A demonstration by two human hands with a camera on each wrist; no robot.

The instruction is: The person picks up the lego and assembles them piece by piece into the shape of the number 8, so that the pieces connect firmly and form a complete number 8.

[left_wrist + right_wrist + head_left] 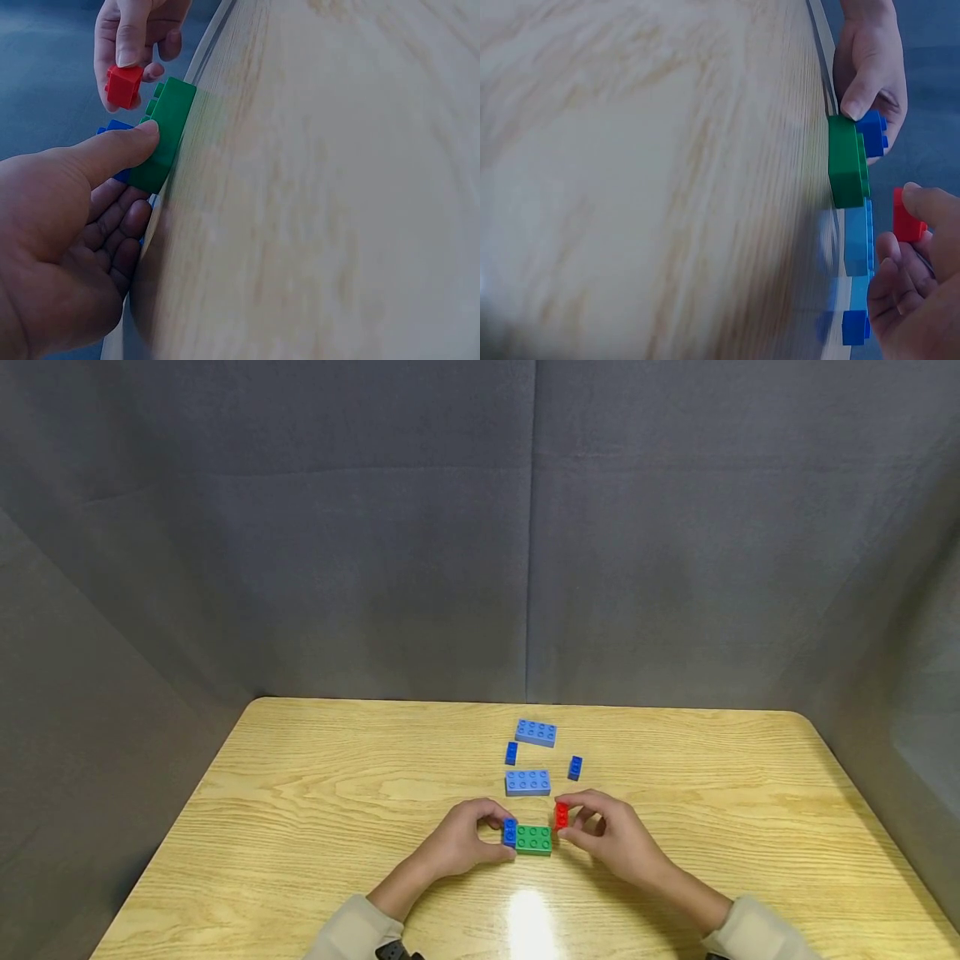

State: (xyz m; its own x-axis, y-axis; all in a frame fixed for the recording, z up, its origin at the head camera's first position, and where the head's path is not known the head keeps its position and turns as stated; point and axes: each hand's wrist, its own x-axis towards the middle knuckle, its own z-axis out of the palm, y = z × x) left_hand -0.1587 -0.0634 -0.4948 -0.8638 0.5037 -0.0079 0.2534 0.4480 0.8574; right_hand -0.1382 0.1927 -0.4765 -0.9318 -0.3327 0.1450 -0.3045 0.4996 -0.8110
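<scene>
A green brick [534, 841] lies on the table with a small dark blue brick [510, 833] fixed on top of its left end. My left hand [468, 839] grips that end, thumb on the near side and fingers round the far side; in the left wrist view the thumb lies against the green brick [166, 131]. Between thumb and fingertips, my right hand [611, 833] pinches a small red brick [562, 815]. The red brick [907, 216] is held up off the table, beside the green brick's right end and apart from it.
Beyond the hands lie two light blue bricks, a nearer one [527, 783] and a farther one [536, 732]. Two small dark blue bricks are near them, one at the left [512, 753], one at the right [575, 767]. A dark grey curtain [420, 568] hangs behind the wooden table [315, 793].
</scene>
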